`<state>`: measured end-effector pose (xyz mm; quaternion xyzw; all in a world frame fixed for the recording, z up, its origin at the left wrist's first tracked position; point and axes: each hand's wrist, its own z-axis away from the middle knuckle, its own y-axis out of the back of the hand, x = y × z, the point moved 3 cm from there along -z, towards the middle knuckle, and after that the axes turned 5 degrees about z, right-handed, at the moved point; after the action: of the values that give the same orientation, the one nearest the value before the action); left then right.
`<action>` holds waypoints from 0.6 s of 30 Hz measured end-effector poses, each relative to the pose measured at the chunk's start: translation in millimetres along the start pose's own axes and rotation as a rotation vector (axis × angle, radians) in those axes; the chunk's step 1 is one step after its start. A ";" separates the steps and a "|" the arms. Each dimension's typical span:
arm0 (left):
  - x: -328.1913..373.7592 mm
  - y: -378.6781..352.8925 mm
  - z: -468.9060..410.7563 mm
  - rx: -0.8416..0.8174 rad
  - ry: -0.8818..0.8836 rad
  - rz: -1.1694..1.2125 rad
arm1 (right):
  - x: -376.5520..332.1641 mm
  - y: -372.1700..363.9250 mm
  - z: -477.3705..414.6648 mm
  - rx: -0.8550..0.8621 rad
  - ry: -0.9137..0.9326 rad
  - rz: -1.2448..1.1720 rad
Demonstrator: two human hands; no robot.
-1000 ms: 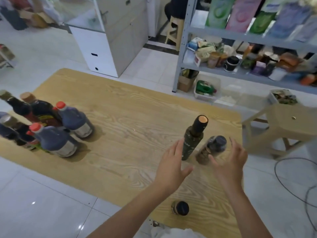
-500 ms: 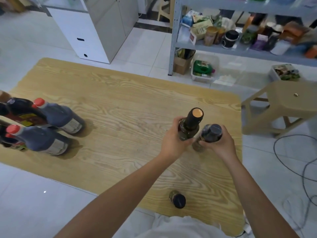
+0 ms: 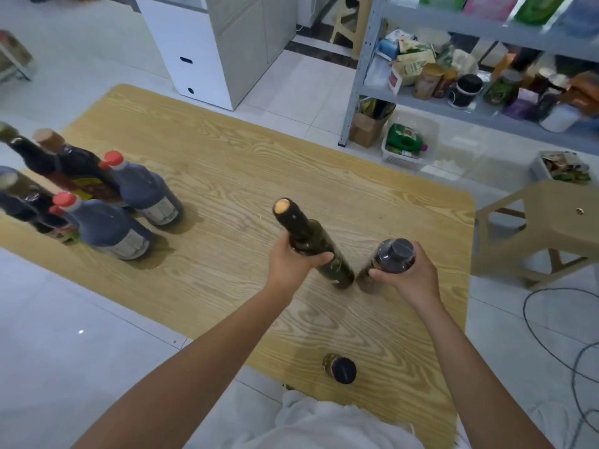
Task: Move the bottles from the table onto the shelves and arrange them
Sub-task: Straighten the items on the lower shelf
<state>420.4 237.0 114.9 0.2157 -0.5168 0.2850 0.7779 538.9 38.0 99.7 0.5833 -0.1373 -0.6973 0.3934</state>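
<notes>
Near the right end of the wooden table [image 3: 227, 170], under the head camera, the left hand [image 3: 291, 264] is curled round the shoulder of a tall dark green bottle [image 3: 311, 233]. This bottle leans, its tan-topped neck toward the far left and its base toward the near right. Just beside it on the right, the right hand [image 3: 411, 277] grips a shorter dark bottle [image 3: 393, 256] below its black cap, fingers and thumb wrapped round it. The two bases lie close together; whether they rest on the tabletop or hang just above it cannot be told. A small black-lidded jar [image 3: 340, 369] stands alone by the near edge. At the left end stands a cluster of dark bottles [image 3: 139, 192], two of them red-capped. Beyond the table on the far right are grey metal shelves [image 3: 431, 100] crowded with jars and packets. A beige plastic stool [image 3: 544, 228] stands right of the table and a white cabinet [image 3: 201, 50] on the far side.
</notes>
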 end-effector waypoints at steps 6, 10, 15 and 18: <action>-23.0 63.8 19.1 0.228 0.090 0.258 | -23.1 -24.8 18.1 -0.082 0.104 0.017; -31.7 110.8 40.2 0.342 0.089 0.329 | -52.2 -54.5 32.2 -0.172 0.199 0.015; -26.8 174.1 75.3 0.450 0.051 0.329 | -113.8 -91.3 63.1 -0.317 0.360 0.023; -18.2 213.4 104.5 0.493 0.001 0.348 | -153.1 -112.9 91.9 -0.424 0.464 0.021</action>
<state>201.5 326.1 145.7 0.3061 -0.4610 0.5310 0.6418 411.9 195.6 160.2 0.6304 0.0985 -0.5546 0.5342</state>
